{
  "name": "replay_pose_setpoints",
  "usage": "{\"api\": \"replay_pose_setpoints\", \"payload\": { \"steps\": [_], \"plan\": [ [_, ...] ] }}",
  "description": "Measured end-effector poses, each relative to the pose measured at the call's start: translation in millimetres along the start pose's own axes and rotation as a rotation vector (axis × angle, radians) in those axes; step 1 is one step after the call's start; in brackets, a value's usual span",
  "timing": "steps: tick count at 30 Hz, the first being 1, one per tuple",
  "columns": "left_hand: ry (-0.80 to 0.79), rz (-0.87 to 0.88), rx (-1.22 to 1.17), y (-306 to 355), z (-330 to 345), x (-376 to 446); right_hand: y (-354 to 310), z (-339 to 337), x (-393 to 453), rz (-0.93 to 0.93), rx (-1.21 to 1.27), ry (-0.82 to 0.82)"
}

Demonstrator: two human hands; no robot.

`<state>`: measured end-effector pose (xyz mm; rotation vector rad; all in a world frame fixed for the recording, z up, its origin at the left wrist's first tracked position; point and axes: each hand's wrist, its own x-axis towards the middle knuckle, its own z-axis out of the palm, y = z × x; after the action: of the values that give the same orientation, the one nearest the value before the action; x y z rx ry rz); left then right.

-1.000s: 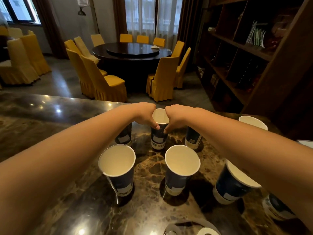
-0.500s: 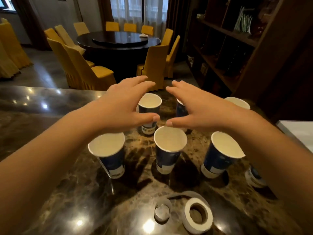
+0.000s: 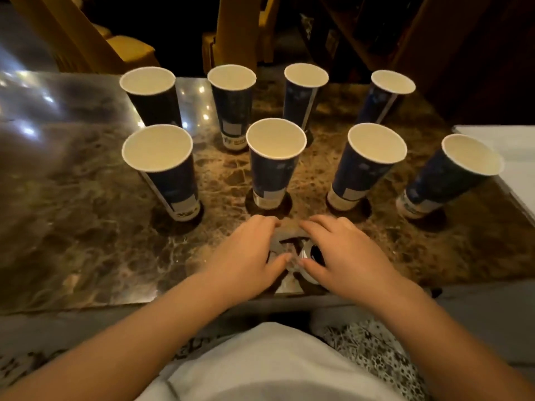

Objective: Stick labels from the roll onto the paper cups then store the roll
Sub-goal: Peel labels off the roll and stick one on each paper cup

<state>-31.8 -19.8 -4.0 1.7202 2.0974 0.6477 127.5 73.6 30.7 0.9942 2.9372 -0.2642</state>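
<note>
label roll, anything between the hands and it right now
Nothing visible does. The left hand and right hand are already down at the label roll by the near table edge; the paper cups stand farther back, clear of it.

A glossy brown marble worktop catches bright ceiling-light reflections at its left, while yellow-covered chairs stand on the dim floor beyond and dark wooden shelving rises at the right of the room.
</note>
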Motion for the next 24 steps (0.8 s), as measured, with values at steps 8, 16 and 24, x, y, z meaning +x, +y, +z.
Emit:
{"api": "replay_pose_setpoints", "payload": {
  "steps": [8,16,24],
  "plan": [
    [-0.111,-0.091,-0.134,-11.2,-1.0,1.0,-6.8,16.3,5.1,0.101,0.038,0.087],
    [-0.024,-0.069,-0.256,-12.9,-11.4,-15.7,-9.5,20.8,16.3,0.069,0.011,0.232],
    [-0.195,-0.19,-0.434,-12.0,-27.5,-16.3,9.1,33.7,8.9,-0.095,0.076,0.545]
  ]
}}
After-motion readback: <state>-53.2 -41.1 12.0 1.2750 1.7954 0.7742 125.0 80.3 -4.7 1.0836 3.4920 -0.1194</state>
